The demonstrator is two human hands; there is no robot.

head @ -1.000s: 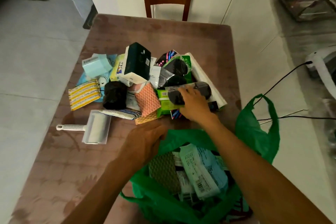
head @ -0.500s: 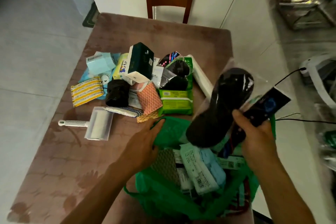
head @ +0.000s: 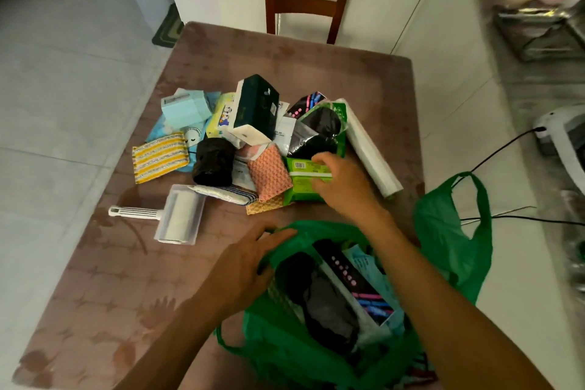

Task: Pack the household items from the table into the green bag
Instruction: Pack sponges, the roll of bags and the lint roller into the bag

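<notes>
Green bag (head: 449,241) rim pinched in left hand (head: 243,266) grip — right hand (head: 343,182) clasps green packet (head: 304,177).

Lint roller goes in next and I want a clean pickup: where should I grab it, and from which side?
Take the lint roller by its ribbed white handle, coming from the left. The handle sticks out sideways, lying flat on bare table, away from the pile. The roller head sits in a clear cover that is bulkier and probably slippery.
</notes>
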